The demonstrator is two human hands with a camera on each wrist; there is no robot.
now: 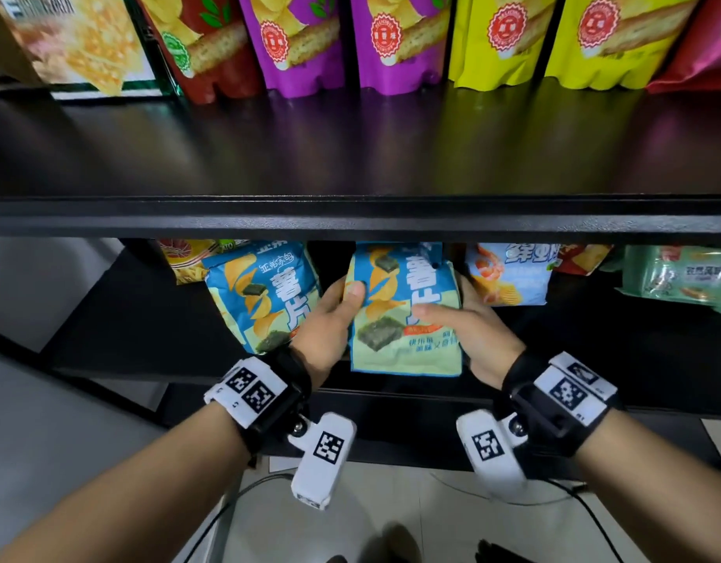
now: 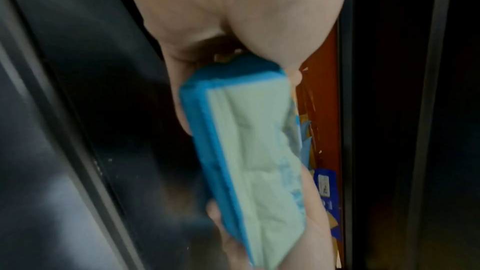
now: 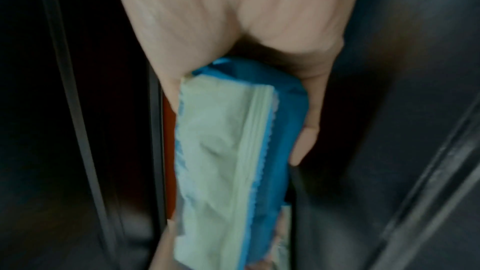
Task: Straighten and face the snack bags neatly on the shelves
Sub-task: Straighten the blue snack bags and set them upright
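In the head view, a blue and pale-green chip bag (image 1: 405,314) is being held upright on the lower shelf (image 1: 155,319), its printed front turned outward. It is being gripped at its left edge by the left hand (image 1: 330,319), whose thumb is being laid across the front near the top corner. Its right edge is being gripped by the right hand (image 1: 476,331), the thumb being pressed on the front and the fingers being wrapped behind. A second chip bag (image 1: 261,294) of the same design is being kept just to the left, tilted, with its lower corner behind the left wrist. A prawn-cracker bag (image 1: 509,274) is being seen just to the right, and a green packet (image 1: 675,278) farther right. On the upper shelf (image 1: 350,156), purple bags (image 1: 342,38) and yellow bags (image 1: 562,38) are being displayed upright in a row.

In the left wrist view, the bag's bottom end (image 2: 249,151) is being shown blurred, clamped between the thumb and the fingers (image 2: 314,198) of the left hand (image 2: 233,7). An orange bag (image 2: 322,89) is being glimpsed behind it.

In the right wrist view, the same bag (image 3: 221,161) is being pinched by the right hand (image 3: 233,7), with fingertips (image 3: 306,139) being curled round its blue back.
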